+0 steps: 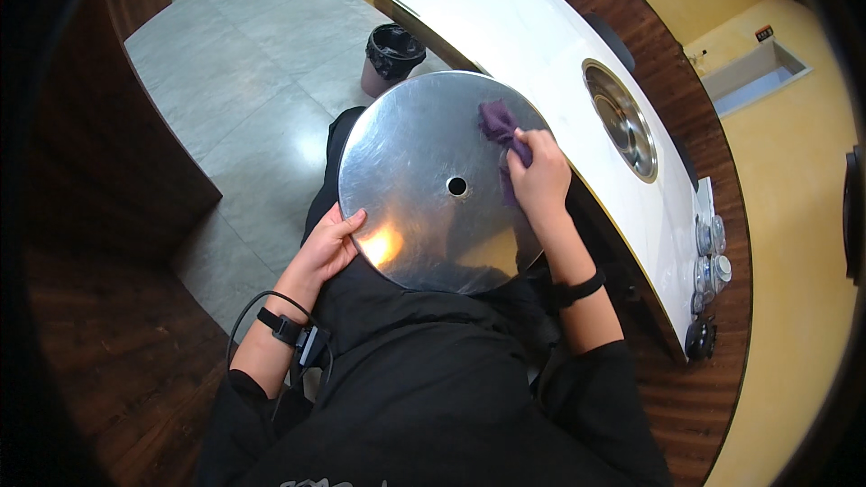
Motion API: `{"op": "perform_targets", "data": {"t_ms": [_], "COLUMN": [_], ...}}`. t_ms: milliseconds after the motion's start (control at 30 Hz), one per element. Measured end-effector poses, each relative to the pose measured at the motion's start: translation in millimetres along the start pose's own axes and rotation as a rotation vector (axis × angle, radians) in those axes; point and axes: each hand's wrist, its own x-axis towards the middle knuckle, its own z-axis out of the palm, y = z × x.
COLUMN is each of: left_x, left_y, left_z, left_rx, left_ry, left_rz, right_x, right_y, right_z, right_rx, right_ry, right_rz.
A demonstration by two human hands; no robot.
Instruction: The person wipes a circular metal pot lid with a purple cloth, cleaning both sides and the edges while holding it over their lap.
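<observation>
A round, shiny metal disc [413, 142] with a small hole near its middle lies over my lap, tilted beside the table. My left hand [331, 241] grips its lower left rim, thumb on top and the fingers partly hidden beneath. Bunched in my right hand [542, 174] is a purple cloth [498, 120], which rests on the upper right part of the disc. Scratches and a bright orange reflection show on the metal.
A white marble-look table [500, 7] with a gold edge curves along the right, with a round metal fitting [619, 120] set in it. Glass jars [709, 264] and a small black pot [701, 339] stand at its near end. A lined waste bin [392, 57] is beyond the disc; dark wood panels [122, 149] rise at left.
</observation>
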Motion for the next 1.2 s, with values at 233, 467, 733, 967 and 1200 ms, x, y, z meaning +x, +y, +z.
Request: {"op": "perform_targets", "data": {"t_ms": [233, 467, 733, 967, 1200], "left_x": [0, 3, 6, 3, 2], "left_y": [0, 1, 3, 2, 2], "left_z": [3, 11, 6, -11, -8], "left_rx": [0.041, 0.065, 0.119, 0.057, 0.067], "left_ry": [-0.010, -0.041, -0.006, -0.017, -0.023], "left_rz": [-0.003, -0.043, -0.051, -0.028, -0.014], "right_x": [-75, -75, -32, -68, -113], "right_y": [-32, -1, 52, 18, -22], "right_z": [-2, -27, -40, -22, -19], "right_rx": [0.072, 0.025, 0.034, 0.045, 0.146], "right_ry": [-0.070, -0.105, 0.131, 0.138, -0.094], "right_rz": [-0.140, -0.123, 0.223, 0.105, -0.069]}}
